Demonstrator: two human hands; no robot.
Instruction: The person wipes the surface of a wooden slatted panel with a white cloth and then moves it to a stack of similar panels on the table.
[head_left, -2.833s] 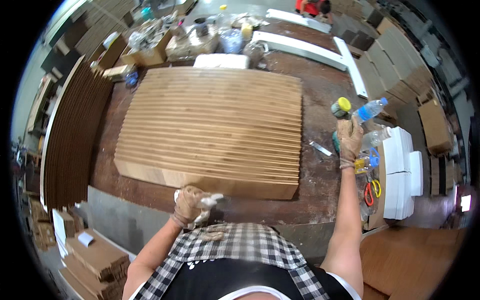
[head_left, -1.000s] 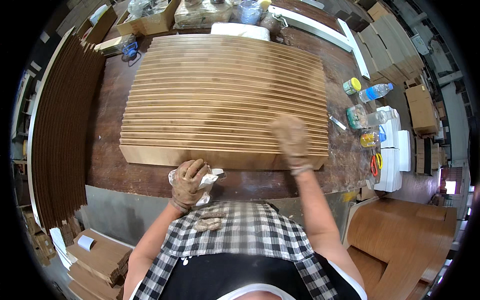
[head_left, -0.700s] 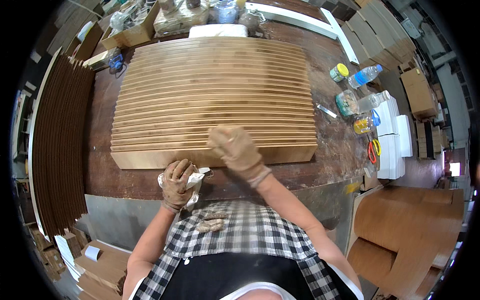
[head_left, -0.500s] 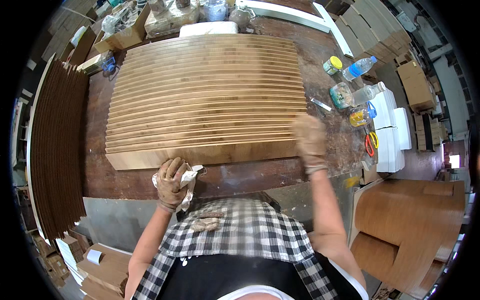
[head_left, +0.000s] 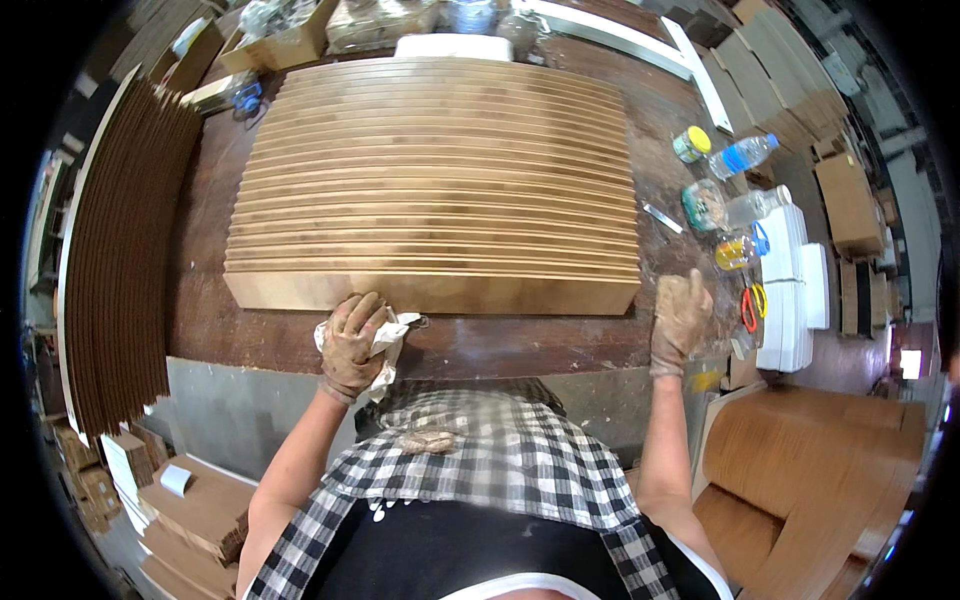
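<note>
A wide stack of brown wood-grain boards (head_left: 440, 185) lies on the dark table (head_left: 520, 345), its layers stepped back like stairs. At its near edge, left of the middle, my gloved left hand (head_left: 352, 340) is closed round a crumpled white cloth (head_left: 392, 345). The cloth sticks out on both sides of the fingers. My gloved right hand (head_left: 682, 315) is just off the stack's near right corner, over the table. Its fingers are curled in, the index finger less so; whatever the palm may hold is hidden. A small utility knife (head_left: 662, 218) lies beyond that hand.
Bottles (head_left: 745, 155), jars (head_left: 705, 205) and red-and-yellow scissors (head_left: 750, 305) line the table's right side. Many thin brown panels (head_left: 120, 250) stand upright along the left. Cardboard boxes (head_left: 850, 205) and a curved wooden piece (head_left: 800, 450) are on the right. White strips (head_left: 610, 35) lie at the back.
My right hand has moved right and toward me, off the stack's right end. My left hand stays at the near edge with the cloth. The whole view has shifted slightly.
</note>
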